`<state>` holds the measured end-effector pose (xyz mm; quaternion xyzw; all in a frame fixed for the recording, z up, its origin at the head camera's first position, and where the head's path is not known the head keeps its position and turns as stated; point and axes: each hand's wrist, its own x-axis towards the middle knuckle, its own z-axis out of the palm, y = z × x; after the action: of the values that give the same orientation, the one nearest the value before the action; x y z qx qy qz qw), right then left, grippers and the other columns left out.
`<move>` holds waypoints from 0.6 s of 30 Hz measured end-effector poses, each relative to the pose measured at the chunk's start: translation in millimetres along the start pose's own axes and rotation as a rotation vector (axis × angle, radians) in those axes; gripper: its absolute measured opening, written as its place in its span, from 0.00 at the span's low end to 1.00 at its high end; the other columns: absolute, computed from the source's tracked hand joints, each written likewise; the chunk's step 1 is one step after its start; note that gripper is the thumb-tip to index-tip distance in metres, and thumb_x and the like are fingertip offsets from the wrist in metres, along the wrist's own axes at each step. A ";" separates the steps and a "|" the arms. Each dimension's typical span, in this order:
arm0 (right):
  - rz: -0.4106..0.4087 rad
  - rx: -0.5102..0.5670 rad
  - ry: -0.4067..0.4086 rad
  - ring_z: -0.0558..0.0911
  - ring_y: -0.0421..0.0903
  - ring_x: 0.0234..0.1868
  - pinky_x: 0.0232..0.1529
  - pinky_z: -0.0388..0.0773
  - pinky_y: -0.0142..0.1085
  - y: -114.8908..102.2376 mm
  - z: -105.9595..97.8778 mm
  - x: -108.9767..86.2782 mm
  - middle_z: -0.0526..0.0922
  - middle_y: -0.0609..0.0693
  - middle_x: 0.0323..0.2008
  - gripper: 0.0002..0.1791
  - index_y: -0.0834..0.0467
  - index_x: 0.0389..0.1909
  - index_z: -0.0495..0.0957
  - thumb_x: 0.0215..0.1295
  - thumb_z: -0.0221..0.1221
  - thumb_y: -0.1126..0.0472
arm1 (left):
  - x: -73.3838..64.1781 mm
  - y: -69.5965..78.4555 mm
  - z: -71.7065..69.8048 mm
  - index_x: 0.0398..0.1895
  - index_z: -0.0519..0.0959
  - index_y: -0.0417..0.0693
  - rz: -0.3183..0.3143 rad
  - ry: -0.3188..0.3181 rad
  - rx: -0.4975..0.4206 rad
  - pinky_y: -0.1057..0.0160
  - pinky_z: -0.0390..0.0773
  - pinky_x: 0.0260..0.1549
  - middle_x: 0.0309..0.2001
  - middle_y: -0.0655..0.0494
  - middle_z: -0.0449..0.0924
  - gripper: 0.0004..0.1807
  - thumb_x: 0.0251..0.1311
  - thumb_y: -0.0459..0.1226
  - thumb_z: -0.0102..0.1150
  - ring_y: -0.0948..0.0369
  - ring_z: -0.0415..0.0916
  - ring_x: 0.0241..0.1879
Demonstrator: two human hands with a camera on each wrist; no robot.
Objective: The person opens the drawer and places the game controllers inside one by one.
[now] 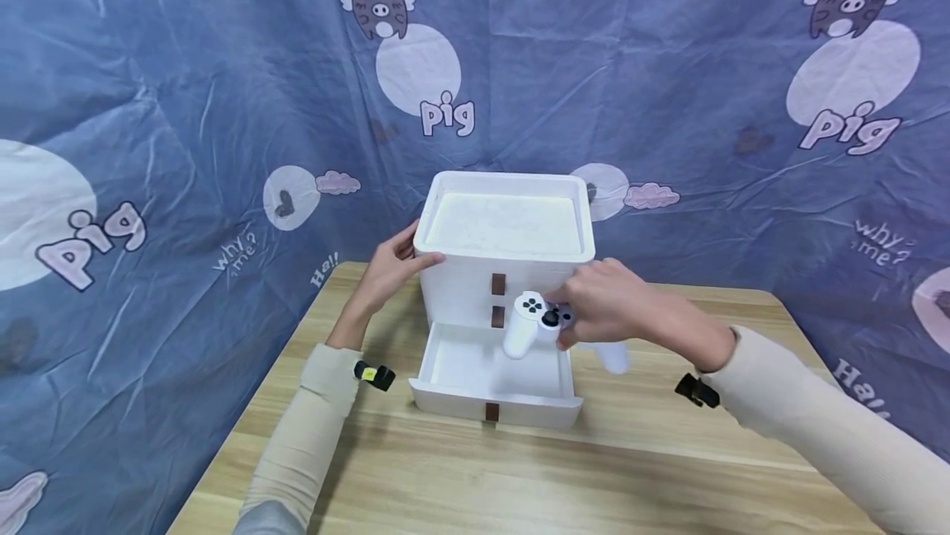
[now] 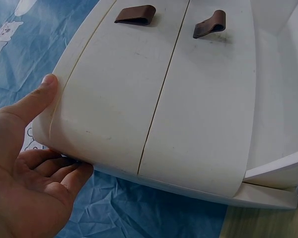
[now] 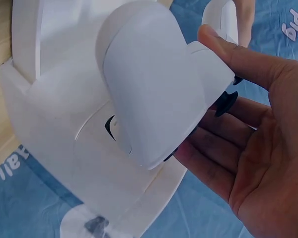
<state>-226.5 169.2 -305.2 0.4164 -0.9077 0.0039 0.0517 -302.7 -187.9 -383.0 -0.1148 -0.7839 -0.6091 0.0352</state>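
Observation:
A white drawer cabinet point(image 1: 460, 292) stands on the table, its bottom drawer point(image 1: 534, 414) pulled out and the two above it closed. My left hand point(image 1: 389, 269) holds the cabinet's upper left corner. In the left wrist view its thumb point(image 2: 45, 91) lies at the top edge, and the curled fingers point(image 2: 54, 171) press against the side. Above the right part of the pulled-out drawer, my right hand point(image 1: 609, 300) grips a white game controller point(image 1: 522, 339) by its middle. The right wrist view shows the controller's smooth underside point(image 3: 144, 84), with the thumb on it and the other fingers on the button side.
Brown pull tabs point(image 1: 498, 283) stick out from the drawer fronts. The cabinet's top is a shallow tray with a raised rim point(image 1: 505, 256). The wooden table point(image 1: 475, 477) reaches back to a blue patterned cloth point(image 1: 534, 90) hanging behind and at both sides.

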 end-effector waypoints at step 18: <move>-0.096 -0.008 -0.068 0.71 0.38 0.19 0.21 0.66 0.34 -23.1 26.6 46.1 0.77 0.35 0.17 0.17 0.44 0.27 0.85 0.48 0.80 0.40 | 0.8 0.5 -0.3 0.85 0.61 0.56 0.017 0.009 -0.019 0.52 0.76 0.72 0.81 0.52 0.67 0.50 0.63 0.45 0.78 0.53 0.71 0.76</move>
<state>-241.2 117.9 -328.0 0.4593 -0.8878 -0.0163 0.0226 -303.4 -187.9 -382.2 -0.1191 -0.7768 -0.6169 0.0428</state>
